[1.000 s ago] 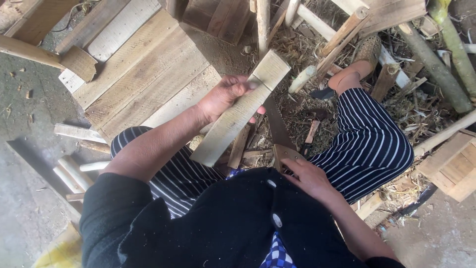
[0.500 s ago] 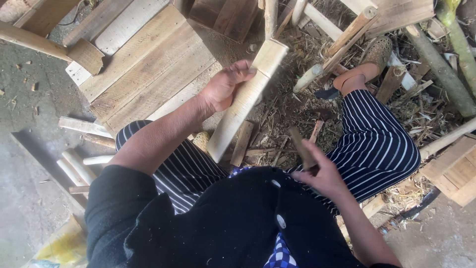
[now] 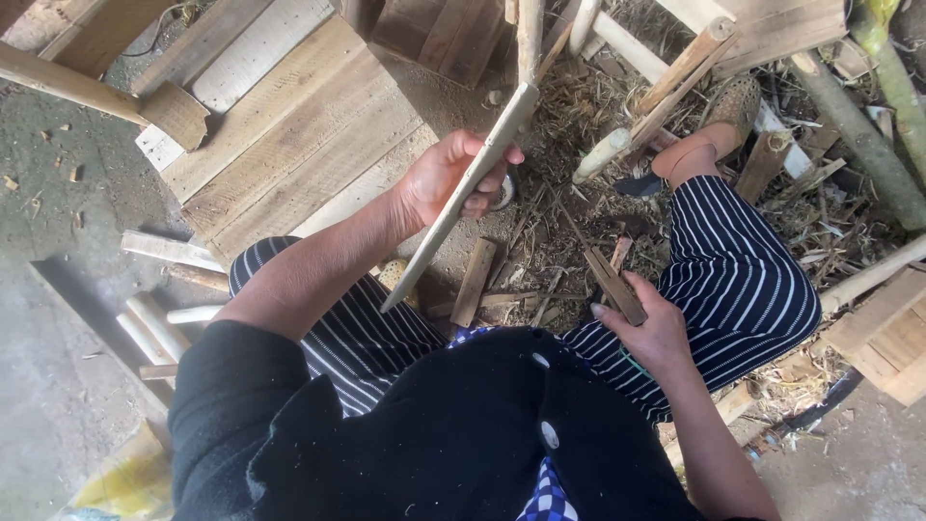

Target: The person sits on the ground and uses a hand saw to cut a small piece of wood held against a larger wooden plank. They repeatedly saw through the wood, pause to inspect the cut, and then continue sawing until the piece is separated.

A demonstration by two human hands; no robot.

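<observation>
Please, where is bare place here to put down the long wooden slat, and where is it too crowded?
Free: the plank platform beyond the left hand holding the slat, and the bare concrete left of it. Crowded: the ground between the knees and past the right hand, littered with sticks and shavings.

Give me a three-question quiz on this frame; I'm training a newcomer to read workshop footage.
1. True or false: the left hand holds the long pale wooden slat.
2. What does the right hand grip?
A. a saw
B. a dark wooden handle
C. nothing
3. What pattern do the trousers have?

Key:
1. True.
2. B.
3. Dark with white stripes.
</observation>
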